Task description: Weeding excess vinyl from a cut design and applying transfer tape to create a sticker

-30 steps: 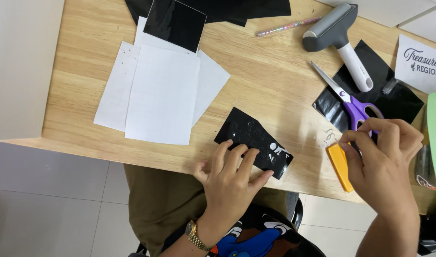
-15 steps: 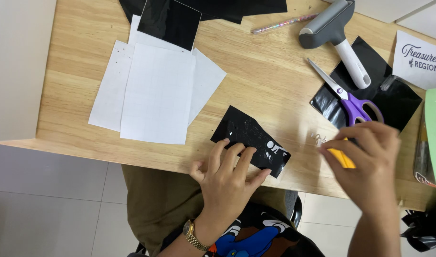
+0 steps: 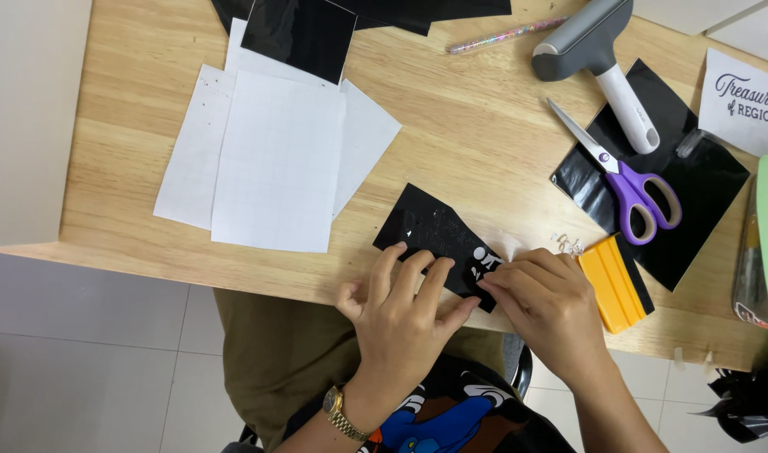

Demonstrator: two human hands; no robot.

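Note:
A small black vinyl sheet (image 3: 430,226) with white cut-out shapes lies near the front edge of the wooden table (image 3: 476,126). My left hand (image 3: 401,310) presses flat on its near edge, fingers spread. At the sheet's right corner, my right hand (image 3: 547,306) pinches with its fingertips by the white shapes. An orange squeegee (image 3: 614,283) lies on the table just right of my right hand, with nothing holding it.
Purple-handled scissors (image 3: 631,184) lie on a larger black sheet (image 3: 694,210). A grey and white roller tool (image 3: 598,59) sits at the back right. White grid papers (image 3: 275,159) overlap at the left under a black square (image 3: 300,33). A glittery pen (image 3: 505,35) lies at the back.
My right hand put down the orange squeegee and moved left onto the small black sheet's right corner. My left hand stayed pressed on the sheet.

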